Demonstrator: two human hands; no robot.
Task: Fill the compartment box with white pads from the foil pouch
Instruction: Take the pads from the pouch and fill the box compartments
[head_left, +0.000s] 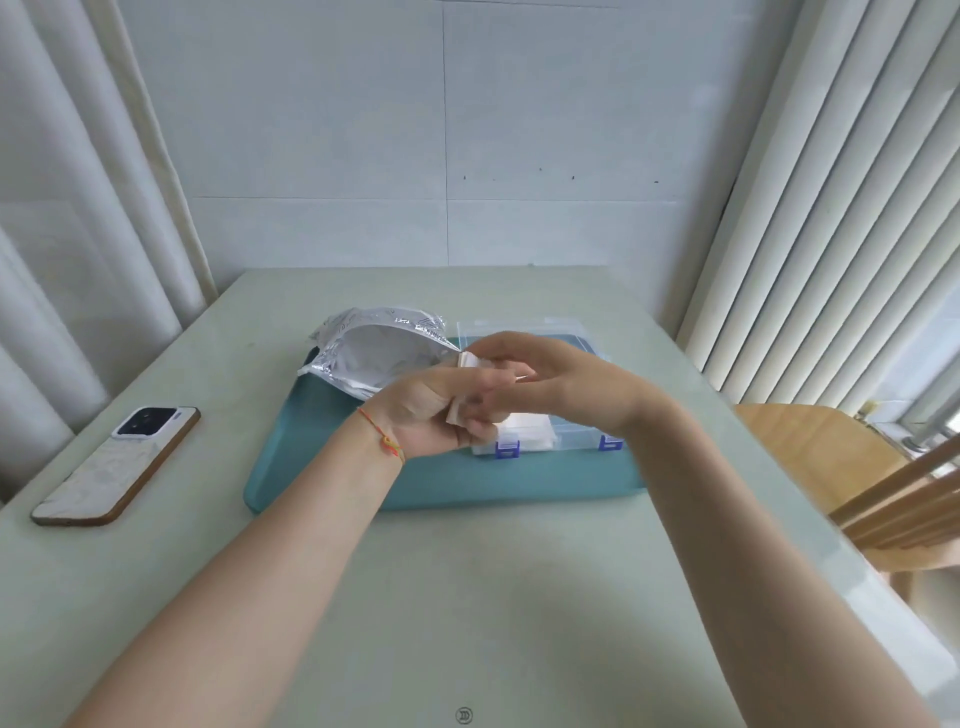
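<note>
Nothing legible stands anywhere in the view. The foil pouch carries dark print along its crumpled upper edge, but it is too small and blurred to read. The phone lying on the tabletop shows a marbled back and a camera block with no brand mark that can be made out. At the bottom edge of the picture sits a small round emblem, a circle with a shape like a doubled letter D inside it; it is an overlay, not a mark on any object.
</note>
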